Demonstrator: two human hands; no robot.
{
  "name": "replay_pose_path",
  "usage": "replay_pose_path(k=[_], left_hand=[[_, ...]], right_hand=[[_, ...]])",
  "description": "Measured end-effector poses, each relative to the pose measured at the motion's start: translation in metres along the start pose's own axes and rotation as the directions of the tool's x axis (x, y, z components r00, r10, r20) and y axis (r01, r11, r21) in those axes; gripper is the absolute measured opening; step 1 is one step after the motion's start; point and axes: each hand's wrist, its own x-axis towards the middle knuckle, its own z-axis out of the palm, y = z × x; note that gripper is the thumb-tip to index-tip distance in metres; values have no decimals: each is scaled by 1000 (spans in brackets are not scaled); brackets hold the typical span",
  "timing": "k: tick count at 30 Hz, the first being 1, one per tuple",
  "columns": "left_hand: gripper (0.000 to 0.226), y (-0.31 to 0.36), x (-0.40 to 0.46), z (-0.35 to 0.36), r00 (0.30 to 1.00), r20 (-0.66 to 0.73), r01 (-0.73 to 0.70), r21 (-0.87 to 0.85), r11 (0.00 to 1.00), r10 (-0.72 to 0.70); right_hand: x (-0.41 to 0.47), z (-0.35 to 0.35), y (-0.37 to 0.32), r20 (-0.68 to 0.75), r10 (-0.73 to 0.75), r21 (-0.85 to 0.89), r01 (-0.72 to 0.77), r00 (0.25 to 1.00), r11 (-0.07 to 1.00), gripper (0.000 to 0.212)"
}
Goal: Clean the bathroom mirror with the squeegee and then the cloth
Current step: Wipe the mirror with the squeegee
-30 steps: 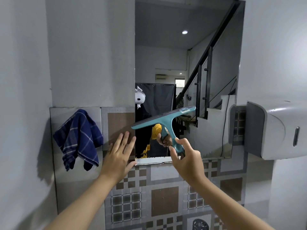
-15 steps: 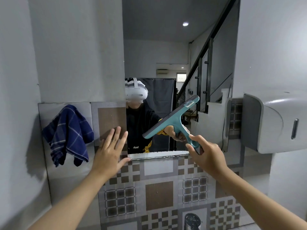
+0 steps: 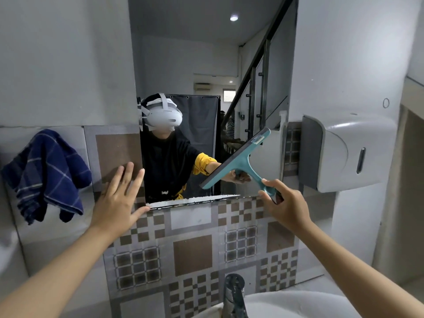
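Note:
The mirror (image 3: 197,60) is set in the wall above patterned tiles. A teal squeegee (image 3: 241,160) lies tilted against its lower right part, blade running from upper right down to lower left. My right hand (image 3: 285,206) grips the squeegee's handle end. My left hand (image 3: 119,198) is flat on the tiled wall at the mirror's lower left corner, fingers spread, holding nothing. A blue checked cloth (image 3: 47,173) hangs on the wall to the left of that hand.
A white paper dispenser (image 3: 348,152) juts from the wall right of the mirror, close to the squeegee's upper end. A chrome tap (image 3: 234,294) and a white basin (image 3: 298,304) sit below at the bottom edge. Grey walls close in on both sides.
The squeegee has moved right across the mirror and tilted steeper. The view has shifted, bringing tap and basin into sight. My left hand stays on the tiles.

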Motion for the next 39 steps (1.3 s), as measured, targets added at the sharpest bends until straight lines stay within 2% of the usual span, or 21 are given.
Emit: replay_pose_path(k=[7, 11, 17, 23, 31, 39], left_hand=[[100, -1, 0, 1, 1000, -14, -11, 1, 1000, 11], [99, -2, 0, 3, 1000, -15, -21, 10, 1000, 22], [99, -1, 0, 1, 1000, -24, -20, -18, 1000, 19], [100, -2, 0, 1, 1000, -17, -19, -33, 999, 18], [101, -3, 0, 3, 1000, -13, -7, -58, 998, 6], [100, -4, -1, 4, 1000, -7, -14, -62, 998, 14]], right_hand=[[-20, 5, 12, -38, 78, 76, -75, 996, 994, 28], [-37, 10, 16, -31, 218, 176, -209, 976, 962, 23], [-49, 24, -7, 9, 421, 373, -394, 907, 840, 14], [-54, 30, -35, 22, 581, 482, -518, 814, 707, 10], [-54, 38, -76, 84, 757, 602, -639, 648, 480, 9], [-47, 47, -117, 172, 877, 673, -703, 450, 229, 12]])
